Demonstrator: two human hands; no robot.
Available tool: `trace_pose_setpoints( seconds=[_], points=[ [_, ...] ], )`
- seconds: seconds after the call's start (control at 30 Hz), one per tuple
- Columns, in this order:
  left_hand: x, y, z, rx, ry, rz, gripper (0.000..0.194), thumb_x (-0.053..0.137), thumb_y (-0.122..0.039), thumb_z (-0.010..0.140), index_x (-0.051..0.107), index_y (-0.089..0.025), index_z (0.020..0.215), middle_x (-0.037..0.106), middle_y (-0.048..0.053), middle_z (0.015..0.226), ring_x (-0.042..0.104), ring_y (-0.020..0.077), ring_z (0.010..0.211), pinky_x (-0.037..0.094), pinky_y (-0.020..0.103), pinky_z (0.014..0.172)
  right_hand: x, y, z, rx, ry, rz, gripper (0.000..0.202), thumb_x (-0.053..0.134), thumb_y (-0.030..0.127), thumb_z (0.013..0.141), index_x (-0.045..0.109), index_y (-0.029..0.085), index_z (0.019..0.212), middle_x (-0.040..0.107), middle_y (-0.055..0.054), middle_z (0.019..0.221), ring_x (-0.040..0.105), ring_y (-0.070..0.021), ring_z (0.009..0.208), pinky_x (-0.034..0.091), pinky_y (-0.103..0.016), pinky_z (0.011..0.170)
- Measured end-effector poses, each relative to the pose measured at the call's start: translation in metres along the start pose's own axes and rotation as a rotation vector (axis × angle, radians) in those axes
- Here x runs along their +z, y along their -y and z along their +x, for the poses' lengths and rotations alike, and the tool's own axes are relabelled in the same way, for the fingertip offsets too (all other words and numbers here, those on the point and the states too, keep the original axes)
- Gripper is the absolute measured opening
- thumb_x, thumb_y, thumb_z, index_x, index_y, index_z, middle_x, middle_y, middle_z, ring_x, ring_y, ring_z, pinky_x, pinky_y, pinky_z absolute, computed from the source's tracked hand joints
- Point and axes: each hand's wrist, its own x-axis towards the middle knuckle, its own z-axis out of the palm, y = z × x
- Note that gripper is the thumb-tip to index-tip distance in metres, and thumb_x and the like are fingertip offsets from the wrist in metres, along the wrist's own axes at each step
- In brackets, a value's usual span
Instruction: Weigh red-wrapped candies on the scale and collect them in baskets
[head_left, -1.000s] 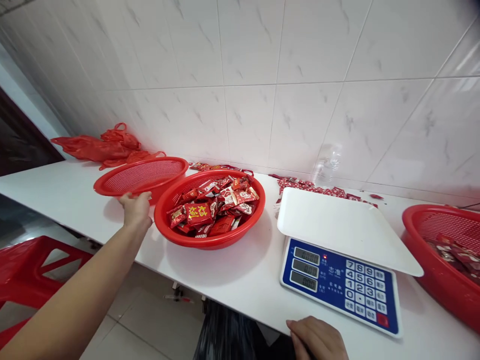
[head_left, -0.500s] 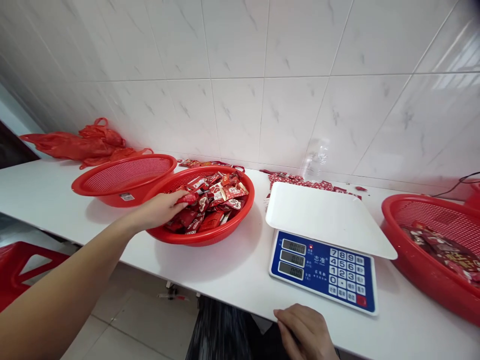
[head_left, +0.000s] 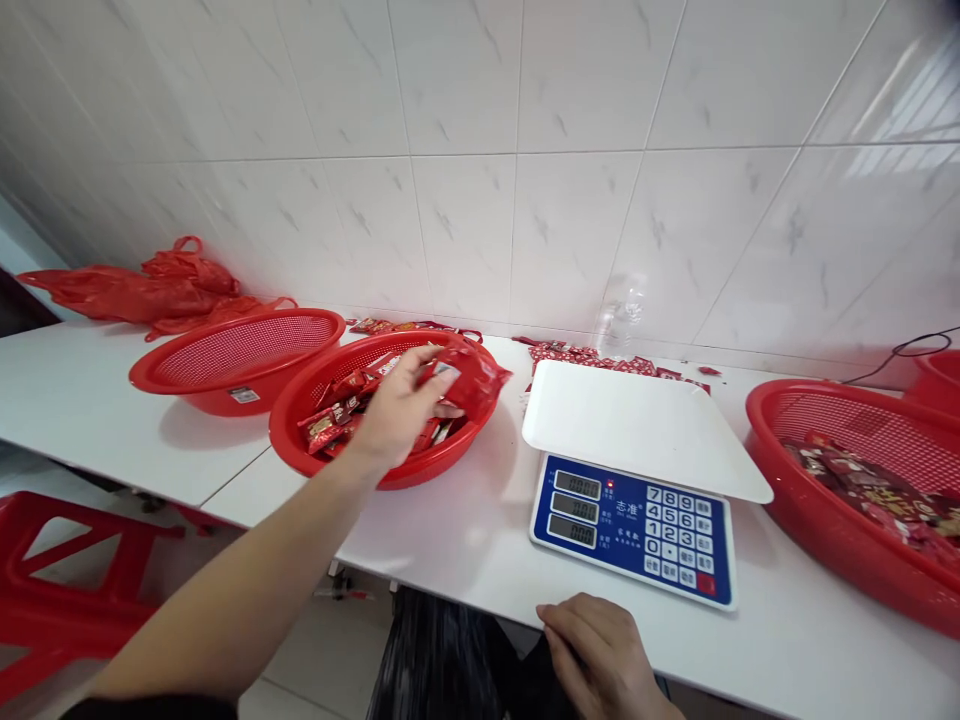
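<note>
Above the basket [head_left: 283,432]: left hand [head_left: 401,405] clamps a packet [head_left: 475,382].
Grip has shifted rightward, packet raised; right hand [head_left: 600,645] curls, contents hidden.

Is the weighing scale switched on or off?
On: the scale shows digits on its three displays, and a small red light glows beside them.

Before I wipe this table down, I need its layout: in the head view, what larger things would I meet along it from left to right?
Red plastic bags, labelled red basket, middle red basket, electronic scale, large right-hand red basket.
</note>
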Motion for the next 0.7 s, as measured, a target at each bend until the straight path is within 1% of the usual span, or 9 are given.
trace_pose_setpoints(
  seconds=[0.07,0.13,0.2,0.27,0.33,0.43,0.5,0.57,0.7],
  points=[
    [0.033,0.007,-0.001,0.231,0.077,0.261,0.033,0.056,-0.026,0.086,0.051,-0.023,0.118,0.059,0.007,0.122,0.062,0.0213,0.102,0.053,0.04,0.087,0.0,0.0,-0.001,0.002,0.007,0.012,0.024,0.051,0.006,0.084,0.06,0.015,0.104,0.066,-0.004,0.07,0.061,-0.0141,0.057,0.049,-0.025,0.054],
    [0.064,0.011,-0.001,0.421,0.234,0.476,0.033,0.05,-0.024,0.089,0.05,-0.023,0.122,0.058,0.009,0.125,0.055,0.0233,0.114,0.043,0.044,0.1,0.001,-0.001,-0.001,-0.004,0.009,0.009,0.024,0.051,0.006,0.084,0.059,0.015,0.104,0.066,-0.005,0.069,0.061,-0.0144,0.057,0.049,-0.026,0.054],
    [0.084,0.013,0.0,0.51,0.415,0.627,0.039,0.05,-0.025,0.089,0.047,-0.024,0.128,0.051,0.01,0.135,0.047,0.0251,0.124,0.037,0.045,0.105,0.001,-0.001,-0.002,-0.015,0.004,-0.007,0.023,0.052,0.006,0.084,0.06,0.015,0.104,0.066,-0.005,0.071,0.061,-0.0149,0.058,0.05,-0.026,0.055],
    [0.087,0.01,0.002,0.502,0.514,0.777,0.038,0.051,-0.028,0.089,0.049,-0.023,0.126,0.049,0.01,0.136,0.047,0.0263,0.124,0.039,0.044,0.101,0.001,-0.002,-0.001,-0.025,-0.007,-0.017,0.023,0.052,0.006,0.084,0.06,0.015,0.104,0.066,-0.005,0.071,0.061,-0.0147,0.058,0.05,-0.026,0.055],
    [0.07,0.004,0.006,0.42,0.471,0.953,0.026,0.046,-0.031,0.09,0.057,-0.022,0.112,0.06,0.01,0.12,0.056,0.0261,0.11,0.045,0.041,0.09,0.0,-0.002,-0.001,-0.022,-0.021,-0.015,0.022,0.053,0.006,0.084,0.06,0.014,0.103,0.066,-0.005,0.071,0.061,-0.0144,0.057,0.049,-0.026,0.054],
    [0.02,-0.003,0.013,0.188,0.33,1.224,0.022,0.045,-0.038,0.088,0.06,-0.022,0.091,0.067,0.007,0.09,0.061,0.0254,0.083,0.045,0.037,0.073,0.0,-0.002,0.0,-0.024,-0.032,-0.006,0.022,0.053,0.007,0.083,0.06,0.014,0.103,0.066,-0.005,0.07,0.061,-0.0142,0.057,0.049,-0.025,0.054],
    [-0.014,-0.002,0.016,0.002,0.421,1.352,0.025,0.055,-0.045,0.079,0.059,-0.022,0.09,0.067,0.007,0.085,0.061,0.0272,0.076,0.043,0.035,0.066,0.0,-0.002,0.001,-0.046,-0.026,-0.004,0.021,0.053,0.007,0.083,0.06,0.014,0.102,0.066,-0.004,0.068,0.06,-0.0138,0.055,0.048,-0.025,0.052],
    [-0.038,0.0,0.016,-0.112,0.482,1.407,0.031,0.055,-0.047,0.076,0.06,-0.023,0.096,0.066,0.009,0.081,0.061,0.0277,0.069,0.041,0.034,0.061,0.001,-0.002,0.002,-0.062,-0.014,-0.005,0.02,0.053,0.008,0.083,0.06,0.014,0.101,0.065,-0.004,0.067,0.059,-0.0134,0.054,0.046,-0.025,0.05],
    [-0.056,-0.001,0.013,-0.2,0.537,1.353,0.037,0.051,-0.035,0.076,0.057,-0.025,0.11,0.063,0.005,0.07,0.058,0.0234,0.056,0.038,0.03,0.053,0.002,-0.002,0.002,-0.064,-0.017,-0.01,0.021,0.051,0.008,0.084,0.06,0.015,0.102,0.066,-0.004,0.067,0.059,-0.0134,0.053,0.046,-0.025,0.049]
  ],
)
